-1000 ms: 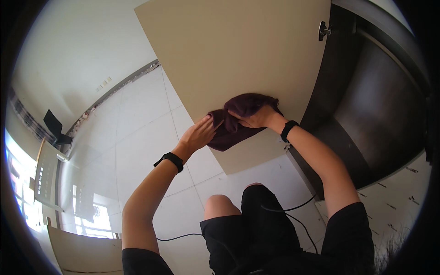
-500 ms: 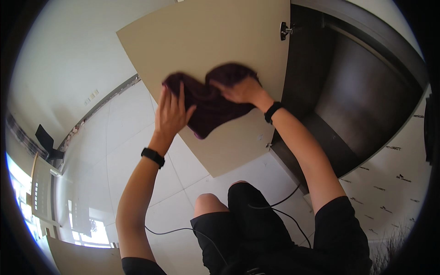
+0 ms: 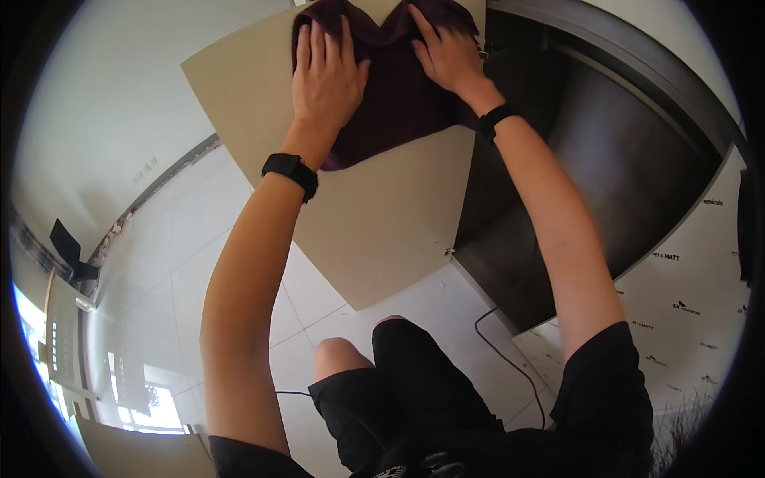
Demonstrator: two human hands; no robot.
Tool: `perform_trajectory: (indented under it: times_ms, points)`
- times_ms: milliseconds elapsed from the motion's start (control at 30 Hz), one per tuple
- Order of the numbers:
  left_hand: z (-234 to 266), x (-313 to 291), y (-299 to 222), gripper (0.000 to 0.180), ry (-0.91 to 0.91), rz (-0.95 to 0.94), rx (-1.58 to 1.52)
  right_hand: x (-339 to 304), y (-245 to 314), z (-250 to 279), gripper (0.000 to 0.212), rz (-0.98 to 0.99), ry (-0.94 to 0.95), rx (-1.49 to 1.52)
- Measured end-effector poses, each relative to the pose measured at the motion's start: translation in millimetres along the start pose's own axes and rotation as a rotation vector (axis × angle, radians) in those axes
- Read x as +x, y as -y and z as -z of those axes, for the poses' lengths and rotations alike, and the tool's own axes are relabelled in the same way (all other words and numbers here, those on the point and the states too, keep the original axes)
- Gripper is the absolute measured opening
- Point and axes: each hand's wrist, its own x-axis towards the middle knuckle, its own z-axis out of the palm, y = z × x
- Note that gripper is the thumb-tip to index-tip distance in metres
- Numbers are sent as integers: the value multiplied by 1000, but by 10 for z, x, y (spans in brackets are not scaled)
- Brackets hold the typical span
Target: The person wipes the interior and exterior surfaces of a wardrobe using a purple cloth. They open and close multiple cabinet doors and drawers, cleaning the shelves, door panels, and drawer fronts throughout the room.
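Beige door panel [image 3: 382,215], upper centre: I find the purple cloth [image 3: 390,107] against it, visible long axis left-to-right, one corner pointing lower left; left hand [image 3: 327,84] and right hand [image 3: 453,60] press it, fingers outstretched.

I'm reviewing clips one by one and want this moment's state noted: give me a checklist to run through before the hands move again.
1. Left hand on the cloth: ok, it lies open on it.
2. Right hand on the cloth: ok, near the cloth's right side.
3. Cloth over the door: ok, on its upper part.
4. Cloth smooth: not ok, its top edge dips between the hands.
5. Pressure on the door: cannot tell.
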Motion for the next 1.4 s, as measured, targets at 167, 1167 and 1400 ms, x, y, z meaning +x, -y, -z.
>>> perform_trajectory:
  times_ms: [167, 1167, 1400]
  points:
    - [-206, -324, -322, 59, 96, -102, -119, -827, 379, -170, 57, -328, 195, -112]
    - [1066, -447, -132, 51, 972, -258, -1180, 96, 1179, 1362, 69, -1073, 1089, 277]
    - [1593, 1423, 1029, 45, 937, -14, -1475, 2308, 608, 2046, 95, -1139, 1210, 551]
